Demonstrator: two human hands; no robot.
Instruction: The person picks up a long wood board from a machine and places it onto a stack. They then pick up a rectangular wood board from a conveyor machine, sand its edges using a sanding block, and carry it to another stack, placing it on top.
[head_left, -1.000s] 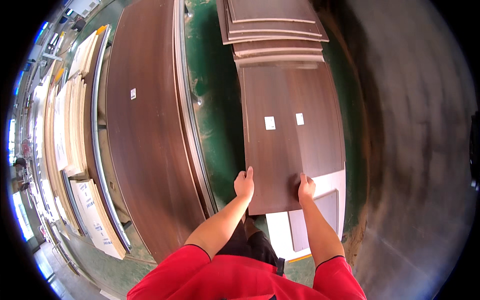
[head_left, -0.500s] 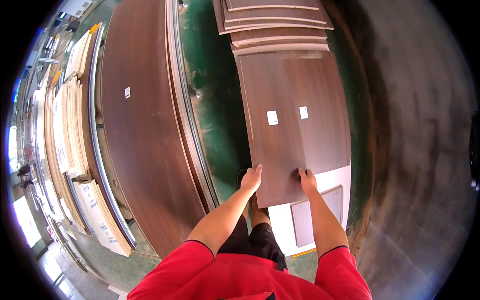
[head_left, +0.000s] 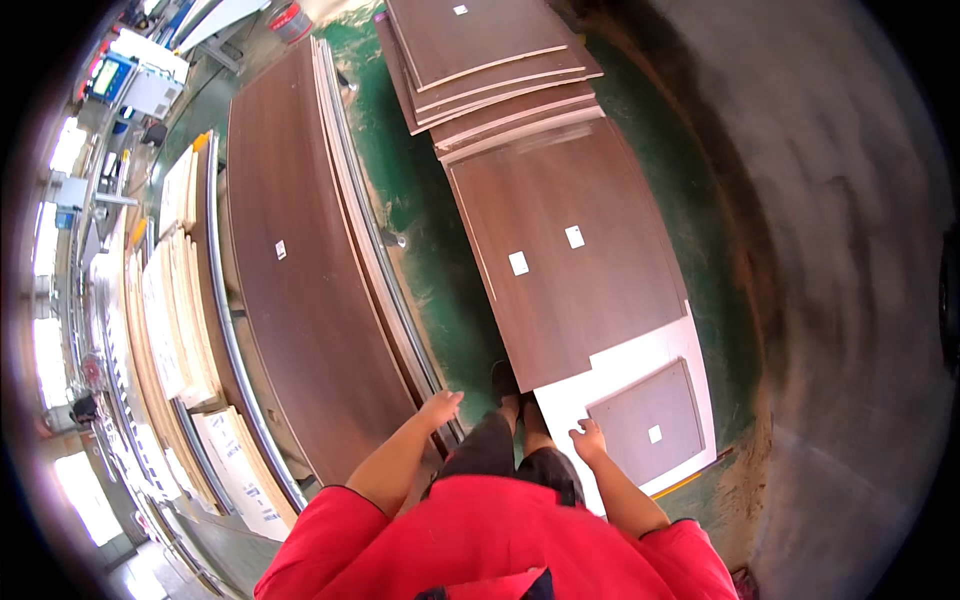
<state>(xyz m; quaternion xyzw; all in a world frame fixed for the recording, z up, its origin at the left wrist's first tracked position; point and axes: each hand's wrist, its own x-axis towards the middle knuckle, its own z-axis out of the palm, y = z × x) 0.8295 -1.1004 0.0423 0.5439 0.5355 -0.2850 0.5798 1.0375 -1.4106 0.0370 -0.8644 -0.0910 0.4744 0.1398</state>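
My left hand [head_left: 440, 408] hangs in front of me beside the metal-edged stack on the left, holding nothing, its fingers loosely apart. My right hand [head_left: 590, 438], also free of any load, is over the white board [head_left: 560, 412] at the near left corner of a small brown panel [head_left: 648, 430]. Just beyond it lie dark brown wood-grain panels [head_left: 590, 300], with two white labels on top and their near edges uneven. The white board shows from under their near end.
A long brown panel [head_left: 300, 300] tops the stack at left, edged by a metal rail [head_left: 395, 300]. More brown boards [head_left: 490, 40] are piled beyond. Stacked pale boards [head_left: 180, 310] stand far left. A strip of green floor [head_left: 410, 200] separates the stacks.
Both hands have let go of the brown panel and drawn back toward me, the left one moving left. The panel's near ends now lie closer to even. My view has shifted.
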